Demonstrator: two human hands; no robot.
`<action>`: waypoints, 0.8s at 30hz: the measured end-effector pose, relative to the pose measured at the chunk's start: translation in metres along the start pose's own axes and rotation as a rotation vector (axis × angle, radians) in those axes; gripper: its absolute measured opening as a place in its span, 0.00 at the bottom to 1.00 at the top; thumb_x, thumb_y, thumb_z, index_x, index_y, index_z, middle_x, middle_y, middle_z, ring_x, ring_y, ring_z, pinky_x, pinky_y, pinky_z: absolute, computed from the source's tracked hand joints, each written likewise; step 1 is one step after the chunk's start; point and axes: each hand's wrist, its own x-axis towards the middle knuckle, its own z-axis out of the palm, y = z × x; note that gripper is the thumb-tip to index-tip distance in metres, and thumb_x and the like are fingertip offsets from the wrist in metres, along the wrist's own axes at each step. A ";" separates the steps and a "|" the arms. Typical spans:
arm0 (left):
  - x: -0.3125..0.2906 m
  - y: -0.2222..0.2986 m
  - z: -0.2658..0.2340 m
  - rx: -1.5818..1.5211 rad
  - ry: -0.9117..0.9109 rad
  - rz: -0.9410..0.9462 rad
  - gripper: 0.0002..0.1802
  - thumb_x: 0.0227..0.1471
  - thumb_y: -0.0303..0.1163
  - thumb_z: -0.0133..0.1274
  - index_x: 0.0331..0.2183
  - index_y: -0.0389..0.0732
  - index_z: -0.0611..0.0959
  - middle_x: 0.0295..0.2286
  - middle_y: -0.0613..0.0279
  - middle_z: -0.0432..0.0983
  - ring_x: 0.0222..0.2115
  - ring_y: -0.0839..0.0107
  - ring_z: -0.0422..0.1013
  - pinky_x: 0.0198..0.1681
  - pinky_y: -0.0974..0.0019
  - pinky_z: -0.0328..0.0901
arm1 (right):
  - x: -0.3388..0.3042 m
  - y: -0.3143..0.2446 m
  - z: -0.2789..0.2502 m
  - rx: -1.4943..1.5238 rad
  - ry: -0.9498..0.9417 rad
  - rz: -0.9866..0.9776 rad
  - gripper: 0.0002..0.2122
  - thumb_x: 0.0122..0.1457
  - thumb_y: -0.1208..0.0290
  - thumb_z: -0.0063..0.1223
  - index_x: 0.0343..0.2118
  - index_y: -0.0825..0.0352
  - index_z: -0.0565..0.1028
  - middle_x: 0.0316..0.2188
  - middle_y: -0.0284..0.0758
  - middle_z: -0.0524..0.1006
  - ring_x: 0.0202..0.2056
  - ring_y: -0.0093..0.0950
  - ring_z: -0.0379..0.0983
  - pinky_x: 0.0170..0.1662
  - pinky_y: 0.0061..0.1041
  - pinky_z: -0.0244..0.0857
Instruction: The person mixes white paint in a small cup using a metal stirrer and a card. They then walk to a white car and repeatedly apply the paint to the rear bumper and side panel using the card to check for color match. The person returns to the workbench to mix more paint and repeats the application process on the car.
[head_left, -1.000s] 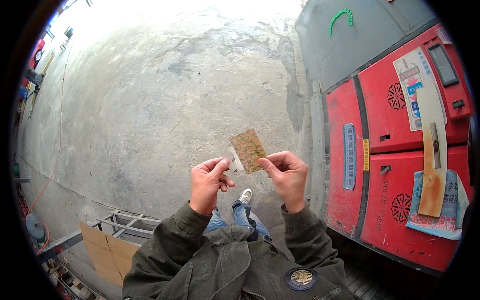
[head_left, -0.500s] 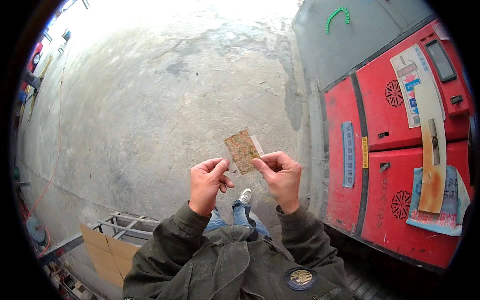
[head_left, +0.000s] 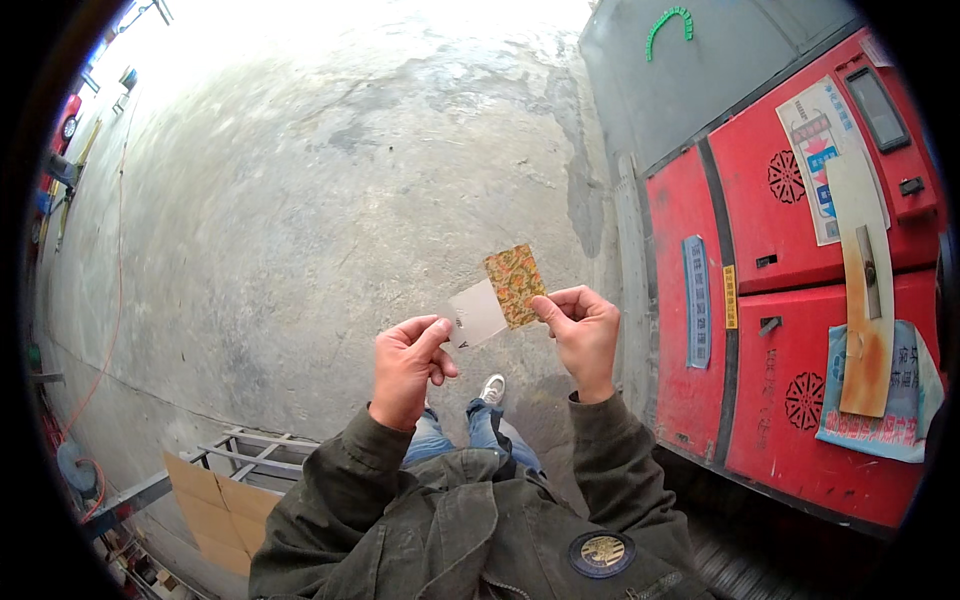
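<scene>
In front of my body, between thumb and fingers, my left hand [head_left: 408, 362] pinches a white playing card [head_left: 476, 315] by its lower left corner. A small dark mark shows near that corner. My right hand [head_left: 582, 333] grips a second card, an orange and green patterned one [head_left: 515, 285], at its lower right edge. The patterned card stands higher and to the right, and its left edge slightly overlaps the white card or touches it; I cannot tell which. Both hands are closed, thumbs on top, above the floor and my shoes.
A red cabinet [head_left: 800, 330] with vents, stickers and a stained strip [head_left: 862, 300] runs along the right, beside a grey panel [head_left: 720, 80]. Concrete floor [head_left: 330, 200] spreads ahead. At lower left are a metal frame [head_left: 250, 455], cardboard [head_left: 222, 510] and an orange hose [head_left: 118, 260].
The patterned card has slid right and slightly up with my right hand, uncovering most of the white card that was behind it. My left hand has barely moved.
</scene>
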 end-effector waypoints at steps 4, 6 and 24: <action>0.000 -0.001 -0.003 0.014 0.021 0.002 0.12 0.51 0.30 0.54 0.35 0.30 0.77 0.22 0.63 0.74 0.12 0.79 0.68 0.11 0.79 0.56 | 0.005 0.008 -0.005 0.023 -0.003 0.016 0.07 0.50 0.73 0.63 0.24 0.69 0.75 0.17 0.29 0.75 0.16 0.12 0.64 0.19 0.11 0.56; 0.000 -0.001 -0.003 0.010 0.039 0.007 0.12 0.51 0.30 0.54 0.34 0.30 0.77 0.22 0.63 0.74 0.12 0.79 0.68 0.11 0.79 0.56 | 0.007 0.010 -0.013 0.110 -0.023 0.054 0.07 0.50 0.72 0.63 0.24 0.69 0.75 0.18 0.29 0.75 0.16 0.12 0.63 0.18 0.12 0.55; -0.004 -0.002 -0.007 -0.068 0.044 -0.024 0.11 0.51 0.29 0.54 0.34 0.31 0.78 0.23 0.64 0.73 0.14 0.79 0.68 0.12 0.80 0.56 | 0.010 0.045 -0.035 0.447 -0.213 0.262 0.06 0.53 0.72 0.59 0.27 0.68 0.76 0.19 0.29 0.74 0.17 0.13 0.62 0.19 0.12 0.53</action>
